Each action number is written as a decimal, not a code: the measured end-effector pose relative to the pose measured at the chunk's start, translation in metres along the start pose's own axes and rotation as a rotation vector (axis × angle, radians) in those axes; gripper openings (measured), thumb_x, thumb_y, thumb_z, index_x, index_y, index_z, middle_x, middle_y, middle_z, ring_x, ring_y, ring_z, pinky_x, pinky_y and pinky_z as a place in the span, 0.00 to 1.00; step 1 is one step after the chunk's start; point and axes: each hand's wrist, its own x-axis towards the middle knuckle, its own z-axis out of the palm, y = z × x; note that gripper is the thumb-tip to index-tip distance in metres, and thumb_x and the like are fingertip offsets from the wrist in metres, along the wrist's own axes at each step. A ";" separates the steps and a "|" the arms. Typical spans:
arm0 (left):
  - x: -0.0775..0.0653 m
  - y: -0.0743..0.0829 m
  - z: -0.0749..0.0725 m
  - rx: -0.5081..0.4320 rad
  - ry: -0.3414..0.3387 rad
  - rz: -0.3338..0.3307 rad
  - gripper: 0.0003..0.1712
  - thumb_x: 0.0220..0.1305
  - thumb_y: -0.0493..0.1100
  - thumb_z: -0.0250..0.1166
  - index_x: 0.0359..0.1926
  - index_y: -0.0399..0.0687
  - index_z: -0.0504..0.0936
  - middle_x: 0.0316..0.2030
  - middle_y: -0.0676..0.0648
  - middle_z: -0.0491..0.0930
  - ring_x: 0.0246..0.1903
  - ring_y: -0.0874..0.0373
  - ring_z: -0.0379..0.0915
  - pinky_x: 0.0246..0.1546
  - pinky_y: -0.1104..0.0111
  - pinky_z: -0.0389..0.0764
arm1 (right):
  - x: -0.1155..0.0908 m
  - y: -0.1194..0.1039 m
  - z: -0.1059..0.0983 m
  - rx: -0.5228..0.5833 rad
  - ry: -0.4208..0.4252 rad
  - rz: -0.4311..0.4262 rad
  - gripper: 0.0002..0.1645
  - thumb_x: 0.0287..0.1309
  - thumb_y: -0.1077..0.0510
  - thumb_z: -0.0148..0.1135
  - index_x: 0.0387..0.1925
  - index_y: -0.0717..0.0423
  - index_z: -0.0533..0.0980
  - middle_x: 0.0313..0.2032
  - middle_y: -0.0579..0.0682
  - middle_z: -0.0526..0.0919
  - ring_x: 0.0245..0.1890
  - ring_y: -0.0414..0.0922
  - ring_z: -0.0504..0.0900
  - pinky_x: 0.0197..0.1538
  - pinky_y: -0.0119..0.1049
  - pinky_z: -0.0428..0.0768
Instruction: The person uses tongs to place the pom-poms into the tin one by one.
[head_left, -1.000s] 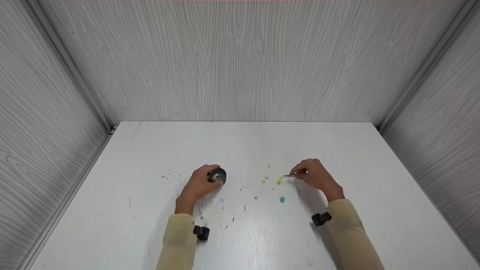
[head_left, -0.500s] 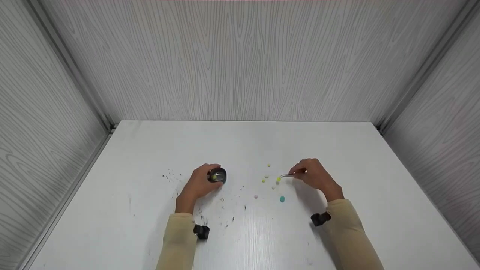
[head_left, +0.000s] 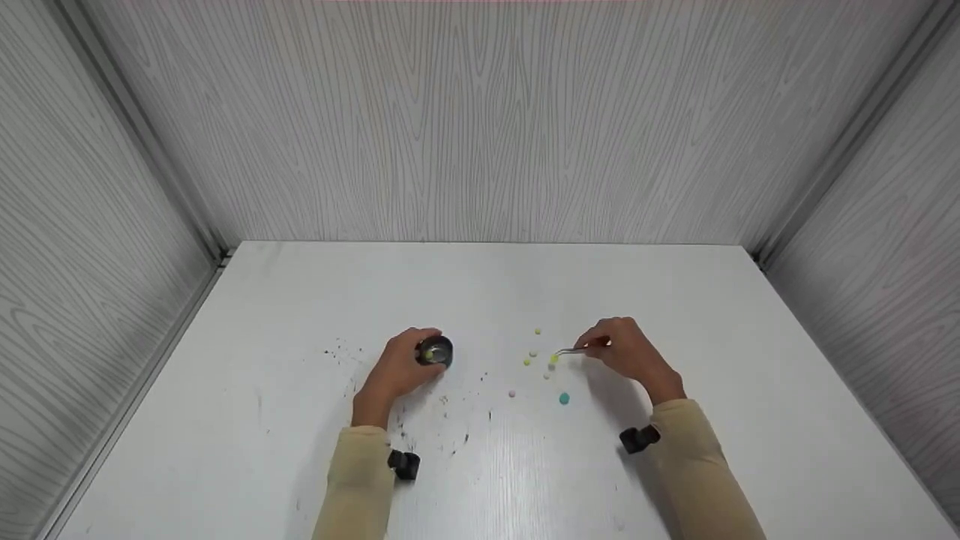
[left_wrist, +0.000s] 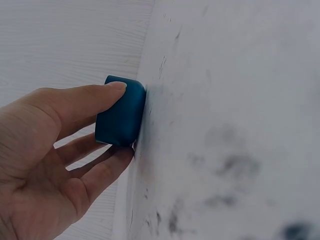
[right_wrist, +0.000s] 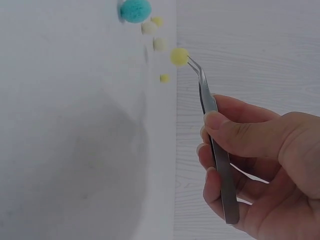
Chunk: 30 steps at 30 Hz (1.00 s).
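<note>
My left hand grips a small cup, thumb on one side and fingers on the other. The cup is blue outside in the left wrist view. From the head view its dark opening faces up, with a small yellow-green spot inside. My right hand pinches metal tweezers with bent tips. At those tips is a yellow pom-pom, which appears slightly above the white table. A larger teal pom-pom lies on the table nearer the body.
Between the hands lie several small balls, among them a pink one, a yellow one and a pale one. Dark specks mark the table around the left hand. Wood-grain panels enclose the back and sides.
My right hand has shifted slightly left, carrying the tweezers and the yellow pom-pom with it. The left hand and the cup stay in place.
</note>
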 end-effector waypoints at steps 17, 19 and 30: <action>0.000 0.001 0.000 0.003 0.011 -0.027 0.32 0.62 0.36 0.74 0.67 0.44 0.78 0.60 0.38 0.80 0.65 0.40 0.75 0.68 0.47 0.74 | 0.004 -0.012 0.008 0.046 0.041 -0.012 0.17 0.54 0.78 0.66 0.36 0.58 0.90 0.32 0.54 0.89 0.34 0.48 0.84 0.40 0.34 0.81; 0.000 0.002 0.000 0.005 0.012 -0.031 0.32 0.62 0.36 0.74 0.67 0.44 0.78 0.61 0.38 0.80 0.65 0.40 0.74 0.69 0.47 0.73 | 0.005 -0.014 0.009 0.050 0.047 -0.023 0.17 0.55 0.78 0.65 0.35 0.58 0.91 0.31 0.54 0.89 0.34 0.47 0.84 0.40 0.35 0.81; 0.001 0.004 0.000 0.003 0.011 -0.050 0.33 0.60 0.36 0.74 0.67 0.44 0.78 0.62 0.38 0.79 0.67 0.40 0.73 0.70 0.46 0.71 | 0.013 -0.020 0.018 0.054 0.052 -0.075 0.17 0.55 0.78 0.65 0.35 0.57 0.91 0.32 0.54 0.89 0.34 0.48 0.85 0.39 0.35 0.82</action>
